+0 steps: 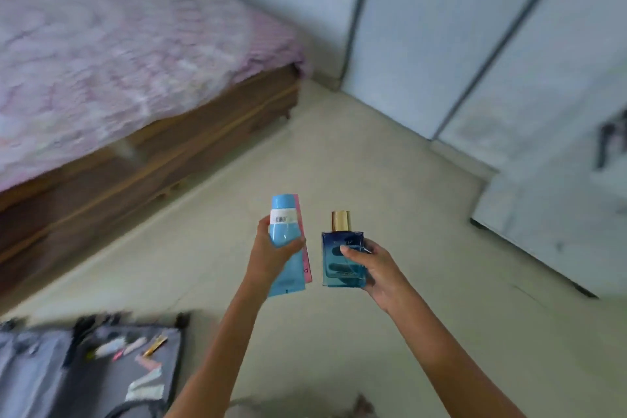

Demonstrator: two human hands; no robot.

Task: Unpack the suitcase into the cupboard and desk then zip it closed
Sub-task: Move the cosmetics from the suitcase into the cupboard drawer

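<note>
My left hand (271, 249) grips a light blue tube (284, 231), cap up, with a pink tube (306, 261) pressed behind it. My right hand (371, 265) holds a square blue perfume bottle (341, 258) with a gold cap, upright. Both hands are raised over the floor in the middle of the view. The open grey suitcase (20, 370) lies on the floor at the bottom left, with several small tubes and a gold item still in its lid pocket. The white cupboard doors (424, 27) stand shut ahead at the right.
A bed with a pink cover (118, 44) and a wooden base fills the left side. A white unit (559, 214) with something dark on it stands at the right edge. Pale floor (339, 163) stretches between bed and cupboard.
</note>
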